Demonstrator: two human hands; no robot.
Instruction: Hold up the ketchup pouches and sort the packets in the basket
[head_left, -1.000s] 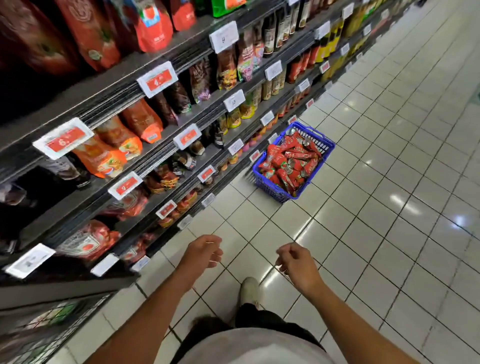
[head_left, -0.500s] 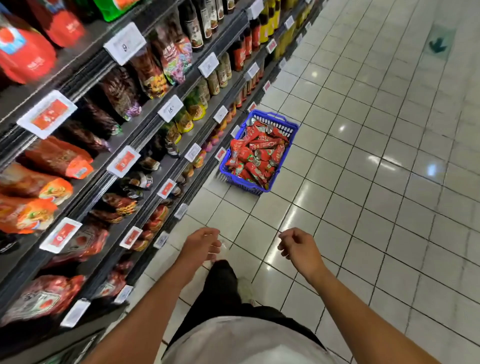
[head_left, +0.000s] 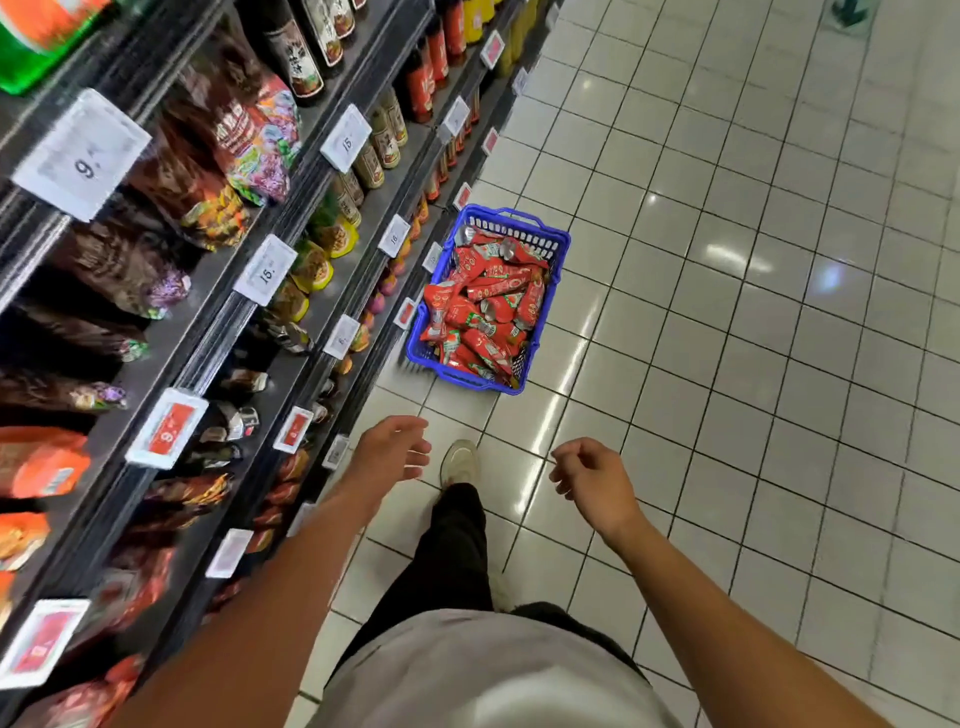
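Left hand (head_left: 393, 451) loosely open, fingers relaxed, holds nothing. Right hand (head_left: 592, 480) loosely curled, also empty. Both hang above the tiled floor (head_left: 727, 364), ahead of a stepping shoe (head_left: 460, 462). Blue basket (head_left: 540, 228) of red packets (head_left: 483, 312) sits on the floor beside the shelves (head_left: 218, 291), nearer than a second ago; left fingers more spread.

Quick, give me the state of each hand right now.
Left hand: open, fingers relaxed, holding nothing.
Right hand: open, fingers loosely curled, holding nothing.
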